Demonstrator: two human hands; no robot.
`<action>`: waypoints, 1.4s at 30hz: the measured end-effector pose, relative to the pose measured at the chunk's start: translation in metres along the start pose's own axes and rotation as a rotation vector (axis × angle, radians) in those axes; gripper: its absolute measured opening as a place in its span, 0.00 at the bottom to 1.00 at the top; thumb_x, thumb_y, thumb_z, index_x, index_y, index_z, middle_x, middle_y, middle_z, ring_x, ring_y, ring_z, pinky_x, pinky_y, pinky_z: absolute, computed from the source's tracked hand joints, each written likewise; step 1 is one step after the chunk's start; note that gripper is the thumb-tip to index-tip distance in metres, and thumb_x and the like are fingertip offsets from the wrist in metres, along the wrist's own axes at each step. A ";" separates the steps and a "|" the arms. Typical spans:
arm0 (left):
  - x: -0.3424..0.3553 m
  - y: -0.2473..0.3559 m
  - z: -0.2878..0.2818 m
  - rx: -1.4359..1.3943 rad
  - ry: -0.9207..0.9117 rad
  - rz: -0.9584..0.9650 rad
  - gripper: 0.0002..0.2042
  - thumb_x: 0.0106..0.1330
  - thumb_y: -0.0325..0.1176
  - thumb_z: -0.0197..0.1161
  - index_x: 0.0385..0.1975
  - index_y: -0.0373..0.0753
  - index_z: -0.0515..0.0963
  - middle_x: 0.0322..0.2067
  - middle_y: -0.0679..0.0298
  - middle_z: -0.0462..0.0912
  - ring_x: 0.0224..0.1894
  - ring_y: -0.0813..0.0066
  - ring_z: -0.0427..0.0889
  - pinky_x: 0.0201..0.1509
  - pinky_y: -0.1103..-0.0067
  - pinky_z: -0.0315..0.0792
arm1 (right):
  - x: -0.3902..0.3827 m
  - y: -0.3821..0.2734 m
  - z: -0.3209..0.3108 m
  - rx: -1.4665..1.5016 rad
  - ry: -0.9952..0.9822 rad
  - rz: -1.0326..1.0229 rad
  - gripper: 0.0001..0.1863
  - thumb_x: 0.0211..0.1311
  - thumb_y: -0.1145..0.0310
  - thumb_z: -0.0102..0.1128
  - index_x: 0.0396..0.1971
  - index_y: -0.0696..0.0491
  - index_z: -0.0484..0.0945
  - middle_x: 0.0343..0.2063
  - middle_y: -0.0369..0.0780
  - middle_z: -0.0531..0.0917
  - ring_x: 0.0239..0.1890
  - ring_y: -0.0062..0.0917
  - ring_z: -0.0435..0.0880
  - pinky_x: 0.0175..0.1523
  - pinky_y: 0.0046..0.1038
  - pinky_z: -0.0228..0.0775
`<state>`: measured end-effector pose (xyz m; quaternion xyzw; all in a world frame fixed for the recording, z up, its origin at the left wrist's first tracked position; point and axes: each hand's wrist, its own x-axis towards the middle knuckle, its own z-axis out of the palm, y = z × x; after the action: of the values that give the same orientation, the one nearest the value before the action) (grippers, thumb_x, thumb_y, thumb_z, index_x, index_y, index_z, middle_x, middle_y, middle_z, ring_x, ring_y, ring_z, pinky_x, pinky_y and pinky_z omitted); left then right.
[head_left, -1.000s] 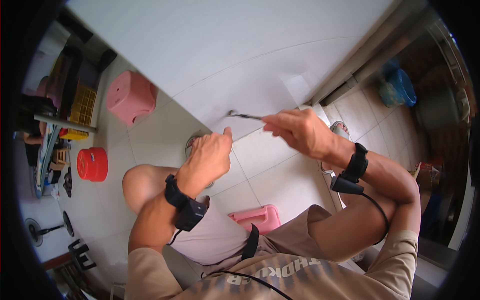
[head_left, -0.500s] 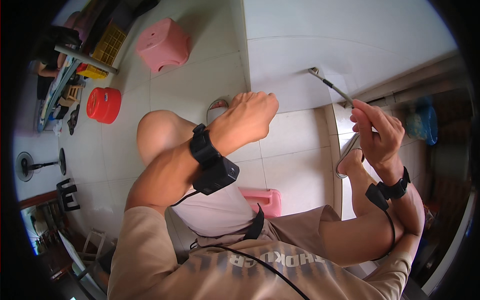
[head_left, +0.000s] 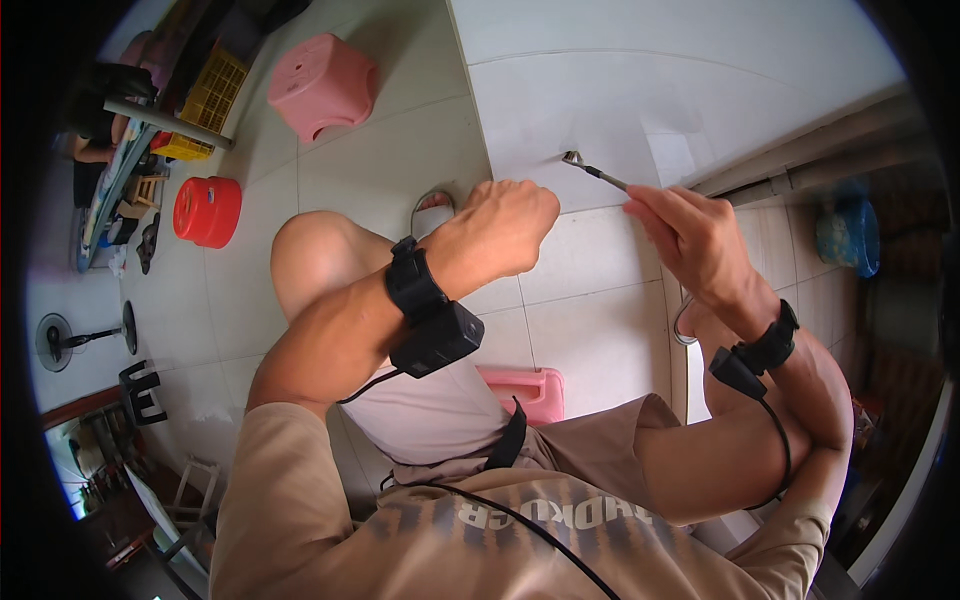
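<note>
My right hand (head_left: 690, 238) pinches a thin metal rod tool (head_left: 609, 179) with a dark sleeve and a small shiny head. The tool's head is at the low part of the smooth white wall panel (head_left: 560, 95); whether it touches or hovers just off the surface I cannot tell. My left hand (head_left: 510, 225) is closed in a fist over the floor beside my left knee. Its fingers are curled under, so anything inside them is hidden. Both wrists carry black strapped devices, with cables running back along my arms.
A pink stool (head_left: 320, 85) and a red stool (head_left: 208, 212) stand on the tiled floor at the far left. Between my legs is another pink plastic piece (head_left: 535, 392). A blue bucket (head_left: 848, 240) sits at the right, near pipes. Another person's arm (head_left: 95, 148) shows far left.
My right hand has moved left and slightly toward the panel's lower edge, carrying the rod tool. The tool's head is further left on the panel. My left fist has hardly moved.
</note>
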<state>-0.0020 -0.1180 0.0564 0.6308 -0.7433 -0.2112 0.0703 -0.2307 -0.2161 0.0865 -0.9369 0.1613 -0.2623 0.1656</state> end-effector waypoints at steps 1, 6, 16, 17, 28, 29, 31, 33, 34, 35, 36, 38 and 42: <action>0.002 0.001 -0.002 0.014 -0.063 -0.033 0.08 0.43 0.15 0.55 0.26 0.25 0.71 0.22 0.38 0.76 0.30 0.34 0.79 0.36 0.54 0.73 | -0.001 0.000 0.001 0.006 -0.007 -0.002 0.09 0.64 0.72 0.70 0.42 0.56 0.82 0.22 0.41 0.82 0.20 0.34 0.81 0.23 0.31 0.70; 0.000 0.005 -0.015 0.003 -0.061 -0.030 0.08 0.43 0.15 0.55 0.26 0.25 0.70 0.22 0.38 0.76 0.30 0.34 0.78 0.36 0.53 0.73 | 0.003 -0.001 -0.024 -0.042 0.051 0.070 0.06 0.63 0.74 0.69 0.39 0.57 0.84 0.22 0.42 0.83 0.19 0.33 0.82 0.23 0.30 0.71; 0.003 -0.007 -0.011 0.036 0.024 -0.078 0.13 0.50 0.20 0.58 0.37 0.25 0.70 0.25 0.39 0.78 0.32 0.36 0.79 0.39 0.53 0.73 | -0.009 0.016 -0.040 -0.207 0.136 0.140 0.04 0.63 0.74 0.70 0.34 0.57 0.84 0.23 0.43 0.85 0.19 0.32 0.83 0.24 0.27 0.72; 0.005 -0.008 -0.010 0.027 0.049 -0.078 0.14 0.52 0.20 0.59 0.39 0.25 0.71 0.26 0.40 0.79 0.33 0.37 0.80 0.40 0.54 0.74 | -0.013 0.026 -0.036 -0.238 0.071 0.139 0.03 0.63 0.74 0.70 0.33 0.57 0.84 0.23 0.43 0.85 0.19 0.32 0.83 0.24 0.27 0.72; 0.013 0.003 -0.017 -0.086 0.163 -0.109 0.30 0.56 0.24 0.64 0.63 0.34 0.71 0.31 0.46 0.84 0.36 0.43 0.83 0.42 0.60 0.77 | -0.018 0.049 -0.028 -0.311 -0.047 0.187 0.09 0.66 0.66 0.66 0.28 0.53 0.81 0.19 0.41 0.83 0.19 0.38 0.81 0.22 0.36 0.69; 0.011 0.004 -0.018 -0.106 0.157 -0.128 0.32 0.56 0.24 0.64 0.66 0.35 0.70 0.31 0.47 0.85 0.36 0.44 0.83 0.43 0.60 0.77 | -0.022 0.049 -0.032 -0.331 -0.034 0.190 0.09 0.66 0.66 0.66 0.28 0.53 0.81 0.19 0.41 0.83 0.19 0.38 0.81 0.22 0.36 0.69; 0.008 0.004 -0.020 -0.120 0.187 -0.118 0.33 0.56 0.23 0.63 0.67 0.35 0.69 0.31 0.47 0.85 0.36 0.44 0.83 0.43 0.60 0.77 | -0.020 0.038 -0.038 -0.269 0.138 0.182 0.07 0.65 0.68 0.67 0.29 0.53 0.82 0.18 0.40 0.82 0.18 0.37 0.80 0.22 0.34 0.69; 0.011 0.008 -0.020 -0.103 0.108 -0.162 0.34 0.55 0.23 0.63 0.67 0.35 0.69 0.31 0.47 0.85 0.36 0.43 0.84 0.42 0.60 0.77 | -0.016 0.034 -0.052 -0.261 0.203 0.223 0.06 0.65 0.69 0.67 0.29 0.54 0.82 0.17 0.40 0.82 0.18 0.36 0.80 0.22 0.32 0.69; 0.011 0.009 -0.020 -0.098 0.091 -0.169 0.34 0.55 0.23 0.63 0.67 0.34 0.69 0.31 0.47 0.85 0.36 0.43 0.84 0.43 0.60 0.77 | -0.016 0.033 -0.056 -0.251 0.263 0.234 0.05 0.64 0.70 0.68 0.30 0.54 0.82 0.18 0.41 0.83 0.18 0.36 0.80 0.22 0.31 0.69; 0.012 0.009 -0.019 -0.102 0.096 -0.157 0.34 0.55 0.23 0.63 0.67 0.34 0.69 0.31 0.47 0.85 0.36 0.43 0.84 0.43 0.60 0.77 | -0.016 0.033 -0.061 -0.241 0.323 0.246 0.05 0.64 0.71 0.68 0.30 0.55 0.83 0.18 0.41 0.83 0.18 0.36 0.80 0.22 0.31 0.69; 0.014 0.010 -0.017 -0.094 0.089 -0.168 0.34 0.55 0.23 0.64 0.67 0.34 0.69 0.31 0.47 0.85 0.36 0.43 0.84 0.43 0.60 0.77 | -0.021 0.044 -0.062 -0.253 0.266 0.258 0.04 0.64 0.71 0.68 0.32 0.55 0.83 0.19 0.42 0.83 0.18 0.37 0.81 0.22 0.31 0.70; 0.013 0.010 -0.015 -0.092 0.084 -0.164 0.34 0.55 0.23 0.64 0.67 0.34 0.69 0.31 0.48 0.85 0.35 0.44 0.84 0.43 0.60 0.77 | -0.033 0.058 -0.060 -0.299 0.218 0.304 0.04 0.64 0.71 0.68 0.33 0.55 0.83 0.19 0.42 0.83 0.18 0.36 0.81 0.23 0.31 0.70; 0.011 0.002 -0.019 -0.095 0.138 -0.117 0.31 0.55 0.21 0.63 0.64 0.27 0.69 0.26 0.41 0.82 0.33 0.41 0.83 0.42 0.56 0.77 | -0.018 0.035 -0.068 -0.270 0.296 0.336 0.05 0.64 0.71 0.68 0.33 0.56 0.83 0.18 0.43 0.82 0.19 0.37 0.81 0.24 0.32 0.71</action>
<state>0.0013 -0.1326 0.0728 0.6820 -0.6878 -0.2062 0.1386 -0.2896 -0.2557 0.1196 -0.8619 0.3707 -0.3416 0.0549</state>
